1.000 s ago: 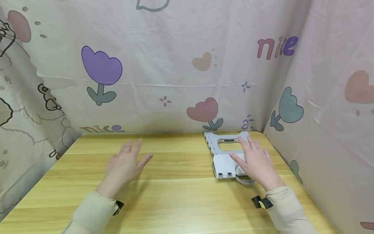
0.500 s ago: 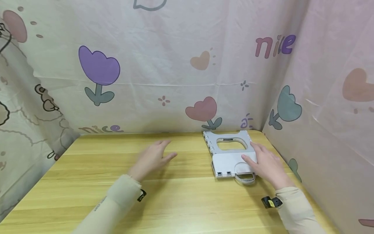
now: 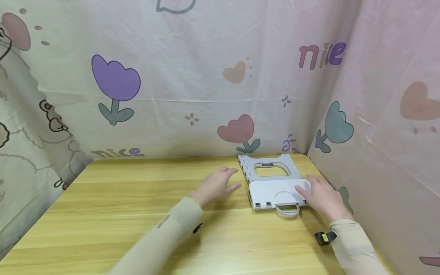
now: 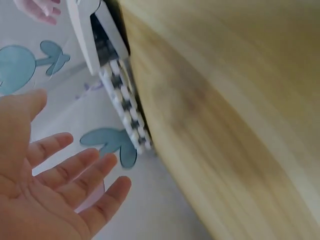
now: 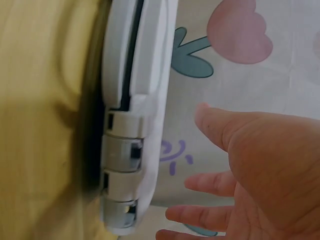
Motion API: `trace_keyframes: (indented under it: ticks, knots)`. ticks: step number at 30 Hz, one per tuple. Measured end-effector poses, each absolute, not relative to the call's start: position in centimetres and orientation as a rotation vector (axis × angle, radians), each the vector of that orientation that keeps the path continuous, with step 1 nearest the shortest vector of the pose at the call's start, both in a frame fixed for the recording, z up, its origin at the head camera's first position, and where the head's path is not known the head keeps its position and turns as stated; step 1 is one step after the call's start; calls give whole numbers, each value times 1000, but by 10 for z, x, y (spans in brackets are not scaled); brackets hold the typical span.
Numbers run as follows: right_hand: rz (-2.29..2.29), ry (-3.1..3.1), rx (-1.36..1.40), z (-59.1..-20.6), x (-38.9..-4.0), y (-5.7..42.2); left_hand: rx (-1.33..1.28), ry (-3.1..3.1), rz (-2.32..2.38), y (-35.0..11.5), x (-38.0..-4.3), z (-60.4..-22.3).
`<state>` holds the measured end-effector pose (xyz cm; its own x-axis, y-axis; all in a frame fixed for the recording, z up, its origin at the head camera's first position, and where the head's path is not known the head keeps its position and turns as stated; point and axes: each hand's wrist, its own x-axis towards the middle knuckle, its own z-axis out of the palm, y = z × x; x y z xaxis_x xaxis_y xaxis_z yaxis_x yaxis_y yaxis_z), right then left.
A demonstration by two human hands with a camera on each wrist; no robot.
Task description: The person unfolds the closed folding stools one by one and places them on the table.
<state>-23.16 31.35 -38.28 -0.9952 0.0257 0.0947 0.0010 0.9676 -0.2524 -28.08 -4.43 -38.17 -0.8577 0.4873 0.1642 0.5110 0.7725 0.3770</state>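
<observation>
A folded plastic step stool (image 3: 275, 189), white and light grey, lies flat toward the back right of the table. It has hinged edges, a large opening in its far part and a loop handle (image 3: 288, 212) at its near edge. My left hand (image 3: 216, 186) hovers just left of it, fingers spread and holding nothing. In the left wrist view the stool's row of hinges (image 4: 125, 107) stands beyond the fingers. At the stool's right side is my right hand (image 3: 323, 196), its thumb over the near right corner. The right wrist view has that hand's fingers extended, apart from the hinged edge (image 5: 122, 165).
The wood-grain table (image 3: 120, 206) ends at a printed cloth backdrop (image 3: 172, 126) behind it. A side cloth (image 3: 385, 152) hangs close along the right, near my right hand. Wrist devices sit on both arms, the right one (image 3: 324, 238) plainly seen.
My left hand has travelled right across the table to near the stool's left side. My right hand has slid off the stool's top toward its right edge. The stool lies as before.
</observation>
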Motion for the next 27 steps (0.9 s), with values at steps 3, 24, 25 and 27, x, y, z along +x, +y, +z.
trace_keyframes:
  ticks: [3, 24, 25, 27]
  knots:
    - [380, -3026, -24, -386, -232, 318, -862, -2910, -635, -31, -282, -385]
    - [368, -3108, -78, -398, -241, 324, -1067, -2838, -525, 7, -280, -414]
    - [367, -3107, -84, -399, -241, 324, -1071, -2832, -525, 7, -279, -415]
    - [367, -3102, -89, -399, -241, 324, -1076, -2827, -527, 9, -279, -415]
